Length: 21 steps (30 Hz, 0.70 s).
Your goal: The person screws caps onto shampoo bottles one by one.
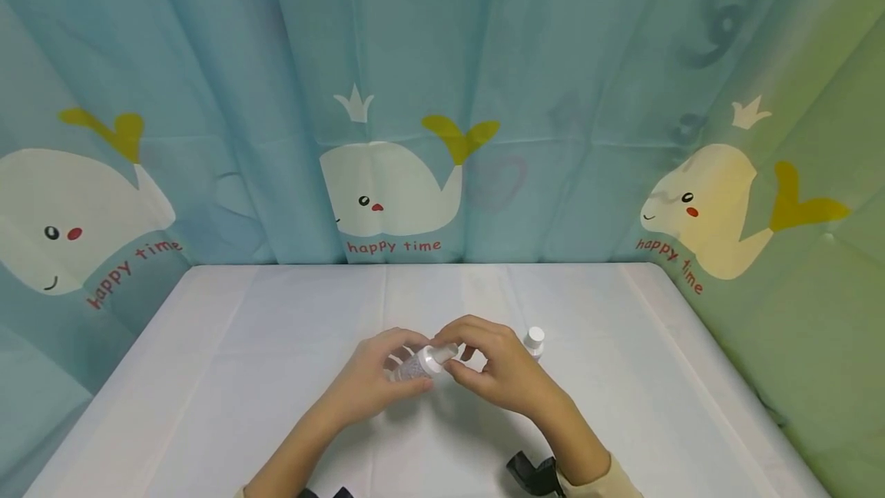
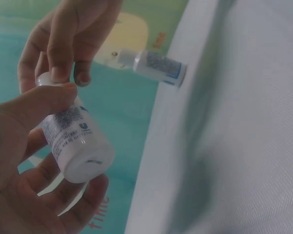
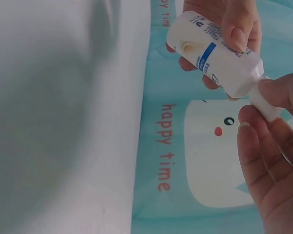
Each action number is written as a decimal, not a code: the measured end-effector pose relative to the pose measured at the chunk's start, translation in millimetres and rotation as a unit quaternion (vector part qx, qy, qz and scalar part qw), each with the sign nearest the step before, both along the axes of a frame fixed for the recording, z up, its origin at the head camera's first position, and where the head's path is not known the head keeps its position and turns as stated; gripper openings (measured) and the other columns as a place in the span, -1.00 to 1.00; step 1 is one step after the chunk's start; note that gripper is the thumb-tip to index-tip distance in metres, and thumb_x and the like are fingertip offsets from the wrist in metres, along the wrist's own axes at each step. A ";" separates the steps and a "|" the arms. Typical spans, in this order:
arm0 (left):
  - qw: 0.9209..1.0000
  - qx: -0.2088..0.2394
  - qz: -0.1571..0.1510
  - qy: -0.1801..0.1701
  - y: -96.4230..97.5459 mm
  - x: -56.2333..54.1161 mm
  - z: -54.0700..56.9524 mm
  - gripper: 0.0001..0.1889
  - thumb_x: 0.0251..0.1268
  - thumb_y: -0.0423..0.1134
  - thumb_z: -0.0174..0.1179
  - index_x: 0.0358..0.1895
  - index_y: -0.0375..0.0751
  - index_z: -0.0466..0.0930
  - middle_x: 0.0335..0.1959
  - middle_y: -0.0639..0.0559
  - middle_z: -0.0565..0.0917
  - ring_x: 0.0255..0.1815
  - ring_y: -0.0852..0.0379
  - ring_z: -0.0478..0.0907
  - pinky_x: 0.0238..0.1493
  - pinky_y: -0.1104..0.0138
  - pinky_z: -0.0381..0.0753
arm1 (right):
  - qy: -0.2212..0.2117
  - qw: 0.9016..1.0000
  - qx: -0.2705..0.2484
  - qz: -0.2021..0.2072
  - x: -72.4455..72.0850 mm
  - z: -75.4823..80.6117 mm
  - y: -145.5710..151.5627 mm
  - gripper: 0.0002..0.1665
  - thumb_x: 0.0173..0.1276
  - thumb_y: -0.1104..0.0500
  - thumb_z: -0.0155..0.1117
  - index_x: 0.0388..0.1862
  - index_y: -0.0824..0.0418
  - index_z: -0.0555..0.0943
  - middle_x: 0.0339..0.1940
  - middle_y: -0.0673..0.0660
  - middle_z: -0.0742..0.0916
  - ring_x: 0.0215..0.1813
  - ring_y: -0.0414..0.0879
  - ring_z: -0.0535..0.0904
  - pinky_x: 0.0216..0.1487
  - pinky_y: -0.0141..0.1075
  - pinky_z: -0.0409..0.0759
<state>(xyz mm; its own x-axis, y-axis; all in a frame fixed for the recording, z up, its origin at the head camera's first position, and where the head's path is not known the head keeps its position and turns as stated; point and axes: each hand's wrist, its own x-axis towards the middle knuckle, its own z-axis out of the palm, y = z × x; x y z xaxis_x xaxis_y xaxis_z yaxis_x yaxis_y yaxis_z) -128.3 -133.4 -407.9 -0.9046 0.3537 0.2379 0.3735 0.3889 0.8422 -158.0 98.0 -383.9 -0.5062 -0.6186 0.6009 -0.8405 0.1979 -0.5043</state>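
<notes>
A small white printed bottle [image 3: 212,51] is held up over the table, tilted. My left hand [image 1: 369,379] grips its body, the thumb lying along one side and the fingers round the other. At the bottle's neck, my right hand [image 1: 501,363] pinches the white cap [image 3: 264,101] between thumb and fingers. The left wrist view shows the bottle's base [image 2: 90,163] facing the camera, while fingers partly hide the cap end. Beyond my right hand, a second white bottle [image 2: 158,67] with a white cap stands upright on the table, partly hidden in the head view.
The table [image 1: 276,313] has a white cover. Behind it and at both sides hangs a blue-green curtain [image 1: 553,44] printed with whales. Black wrist gear [image 1: 535,475] shows by my right sleeve, and smaller black parts appear near the left wrist.
</notes>
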 end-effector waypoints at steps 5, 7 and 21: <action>1.000 -0.002 0.002 -0.006 0.0 0.9 -0.7 -0.57 0.08 -0.17 0.50 0.05 0.08 0.62 -0.05 0.24 0.66 -0.11 0.17 0.57 -0.08 0.23 0.64 | 0.001 1.000 -0.003 -0.007 0.4 -0.4 -0.6 -0.69 0.25 0.39 0.31 -0.07 0.08 0.66 -0.10 -0.05 0.74 -0.08 -0.22 0.63 -0.25 -0.37 0.65; 1.000 -0.005 0.003 -0.006 0.0 1.0 -1.2 -0.57 0.08 -0.17 0.50 0.05 0.08 0.62 -0.04 0.25 0.66 -0.11 0.17 0.57 -0.08 0.23 0.64 | 0.001 1.000 -0.004 -0.010 0.6 -0.7 -0.9 -0.68 0.26 0.38 0.31 -0.06 0.08 0.67 -0.09 -0.04 0.74 -0.06 -0.21 0.63 -0.25 -0.36 0.66; 1.000 -0.009 0.002 -0.004 0.1 0.0 0.0 -0.55 0.09 -0.01 0.49 0.07 0.10 0.62 -0.01 0.25 0.66 -0.09 0.17 0.56 -0.08 0.21 0.63 | -0.008 1.000 0.000 -0.006 0.8 -1.4 -0.9 -0.76 0.30 0.28 0.39 -0.07 0.09 0.67 -0.07 -0.04 0.73 -0.06 -0.22 0.63 -0.25 -0.42 0.65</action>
